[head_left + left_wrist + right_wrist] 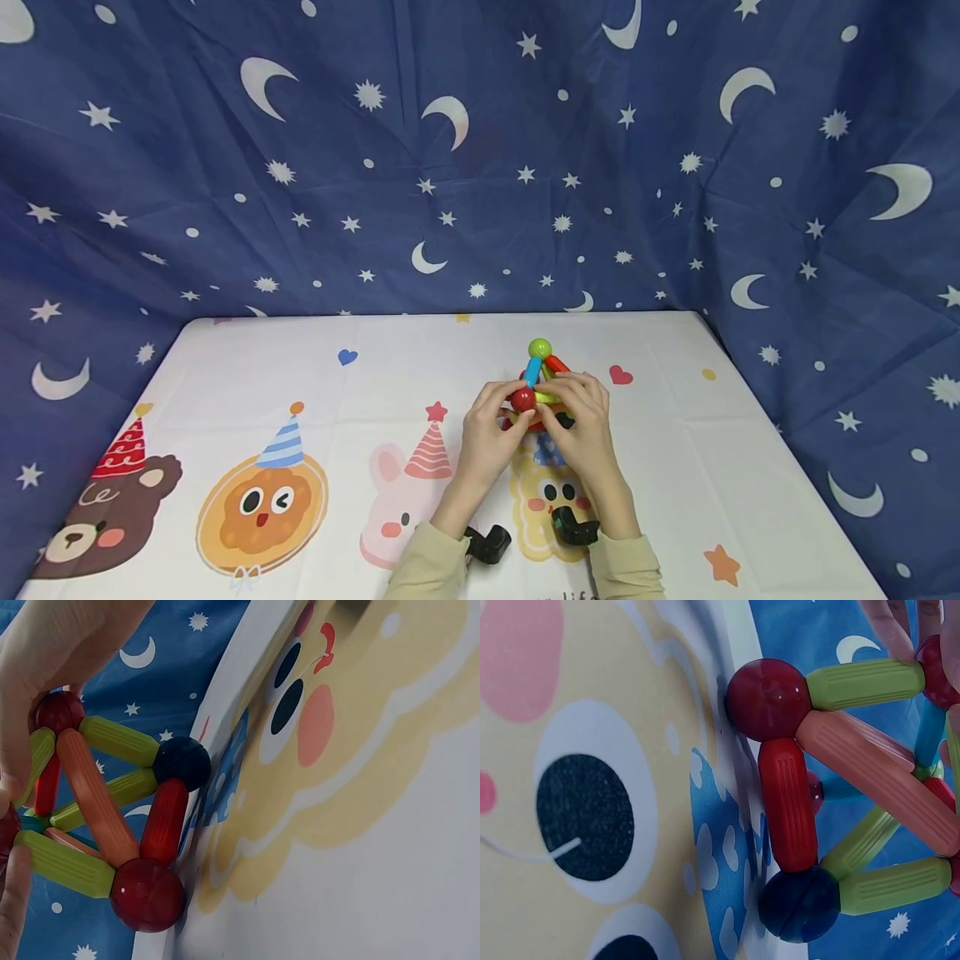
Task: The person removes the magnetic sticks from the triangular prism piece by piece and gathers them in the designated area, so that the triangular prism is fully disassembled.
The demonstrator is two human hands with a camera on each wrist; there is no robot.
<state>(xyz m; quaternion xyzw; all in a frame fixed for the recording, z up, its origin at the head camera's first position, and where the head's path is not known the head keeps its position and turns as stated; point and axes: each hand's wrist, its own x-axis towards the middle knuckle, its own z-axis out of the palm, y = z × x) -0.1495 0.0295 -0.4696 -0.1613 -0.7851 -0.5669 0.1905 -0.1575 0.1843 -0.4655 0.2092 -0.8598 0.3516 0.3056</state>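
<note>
Both hands are on a frame of ribbed, coloured rods joined by balls, which looks like a magnetic stick-and-ball toy. My left hand pinches a red ball on its near left corner. With curled fingers, my right hand grips the near right side, around another red ball seen in the left wrist view. A green ball tops the frame, with a blue rod running down from it. Low down, a red rod joins a red ball to a dark blue ball.
A white tablecloth with printed cartoon animals and party hats covers the table. Behind and at the sides hangs a dark blue cloth with moons and stars. Black wrist-worn devices sit by both sleeves.
</note>
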